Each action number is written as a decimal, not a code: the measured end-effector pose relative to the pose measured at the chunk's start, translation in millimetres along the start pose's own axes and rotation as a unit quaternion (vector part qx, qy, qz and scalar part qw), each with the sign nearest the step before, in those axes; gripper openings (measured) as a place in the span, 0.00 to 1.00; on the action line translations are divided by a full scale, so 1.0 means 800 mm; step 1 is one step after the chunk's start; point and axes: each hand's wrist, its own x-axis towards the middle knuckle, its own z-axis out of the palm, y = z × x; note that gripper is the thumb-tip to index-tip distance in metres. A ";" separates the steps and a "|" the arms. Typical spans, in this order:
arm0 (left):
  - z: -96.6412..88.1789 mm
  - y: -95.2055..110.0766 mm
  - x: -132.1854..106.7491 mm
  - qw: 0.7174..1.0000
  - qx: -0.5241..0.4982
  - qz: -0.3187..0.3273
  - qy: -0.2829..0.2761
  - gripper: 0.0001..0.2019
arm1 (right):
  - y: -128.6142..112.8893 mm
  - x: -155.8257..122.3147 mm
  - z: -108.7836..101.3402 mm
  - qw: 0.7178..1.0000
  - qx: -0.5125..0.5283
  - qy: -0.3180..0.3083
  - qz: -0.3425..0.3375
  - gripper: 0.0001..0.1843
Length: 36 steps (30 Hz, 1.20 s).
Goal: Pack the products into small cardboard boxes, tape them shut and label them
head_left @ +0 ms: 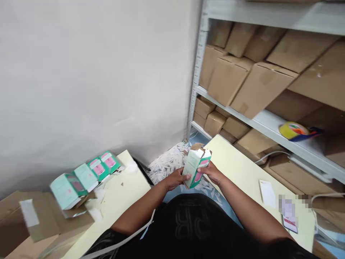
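Torn carton (pixel 194 166), grasped in a person's left hand (pixel 174 180) and right hand (pixel 212 173) above paper strips (pixel 168 163) between two tables (pixel 233 163), could rip further at its ragged top if squeezed, or drop if either grip slips.

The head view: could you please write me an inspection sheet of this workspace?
Surface: two pale yellow tables, one on the left and one on the right.
Job's things: a green-and-white box, held, its upper flaps ragged; similar boxes in a row on the left table.
Clutter: paper scraps and an opened carton at the left table; white shreds on the floor; a phone on the right table.
Hands: left and right grip the box from opposite sides.
Cables: a white cable across the left arm; others near the right table.
Surroundings: bare wall; shelves with cartons and yellow tape.
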 end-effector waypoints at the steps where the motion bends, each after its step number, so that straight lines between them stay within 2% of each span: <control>1: 0.017 -0.003 0.022 1.000 0.002 -0.015 -0.014 0.37 | -0.005 -0.009 -0.028 1.000 0.003 0.013 0.005 0.33; 6: 0.094 -0.026 0.124 0.994 0.023 -0.079 -0.073 0.37 | -0.009 -0.051 -0.149 0.989 0.019 0.147 -0.032 0.35; 7: 0.105 -0.031 0.142 0.993 0.048 -0.085 -0.065 0.37 | -0.008 -0.058 -0.169 0.982 0.014 0.182 -0.048 0.36; 9: 0.123 -0.039 0.172 0.986 0.141 -0.085 -0.004 0.34 | -0.002 -0.071 -0.206 0.963 -0.019 0.257 -0.076 0.38; 12: 0.140 -0.042 0.205 0.943 0.310 -0.069 0.103 0.30 | 0.013 -0.088 -0.251 0.929 -0.115 0.344 -0.075 0.42; 13: 0.145 -0.039 0.213 0.927 0.353 -0.058 0.116 0.28 | 0.019 -0.092 -0.263 0.918 -0.152 0.361 -0.068 0.43; 15: 0.158 -0.029 0.226 0.902 0.419 -0.021 0.103 0.24 | 0.032 -0.101 -0.281 0.896 -0.218 0.380 -0.071 0.43; 19: 0.202 0.003 0.255 0.861 0.498 0.095 0.053 0.18 | 0.064 -0.108 -0.300 0.879 -0.280 0.376 -0.092 0.38; 21: 0.225 0.014 0.274 0.837 0.525 0.156 0.005 0.16 | 0.082 -0.105 -0.305 0.873 -0.295 0.380 -0.082 0.37; 23: 0.243 0.019 0.294 0.799 0.568 0.191 -0.059 0.12 | 0.097 -0.101 -0.309 0.861 -0.315 0.396 -0.059 0.38; 25: 0.251 0.020 0.313 0.754 0.620 0.191 -0.106 0.09 | 0.108 -0.098 -0.311 0.850 -0.330 0.408 -0.037 0.39; 27: 0.251 0.020 0.327 0.718 0.664 0.173 -0.119 0.09 | 0.112 -0.097 -0.311 0.844 -0.339 0.415 -0.025 0.41; 29: 0.244 0.022 0.336 0.695 0.689 0.160 -0.125 0.12 | 0.110 -0.099 -0.308 0.841 -0.345 0.415 -0.022 0.44; 31: 0.233 0.027 0.344 0.680 0.696 0.168 -0.156 0.14 | 0.104 -0.101 -0.302 0.841 -0.346 0.417 -0.016 0.47; 34: 0.220 0.037 0.353 0.658 0.689 0.190 -0.237 0.14 | 0.095 -0.101 -0.290 0.838 -0.334 0.432 0.003 0.47; 36: 0.215 0.042 0.360 0.656 0.682 0.190 -0.262 0.12 | 0.092 -0.098 -0.283 0.832 -0.325 0.448 0.030 0.46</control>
